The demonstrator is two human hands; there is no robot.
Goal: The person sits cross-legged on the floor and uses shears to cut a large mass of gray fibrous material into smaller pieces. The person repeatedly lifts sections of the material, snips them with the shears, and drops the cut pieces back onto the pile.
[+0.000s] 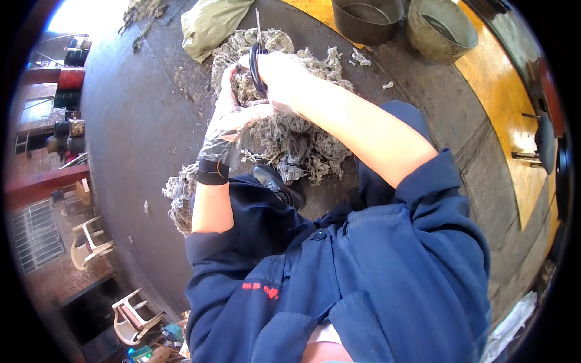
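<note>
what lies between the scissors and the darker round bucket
In the head view, grey fibre lies nearest the scissors, then dark floor, then a yellow strip.

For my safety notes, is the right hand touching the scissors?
Touching. The head view shows the right hand gripping the scissors by their black handle.

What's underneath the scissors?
Tangled grey fibre shows beneath and around the scissors; the right hand covers part of them, hiding whatever lies directly below it.
</note>
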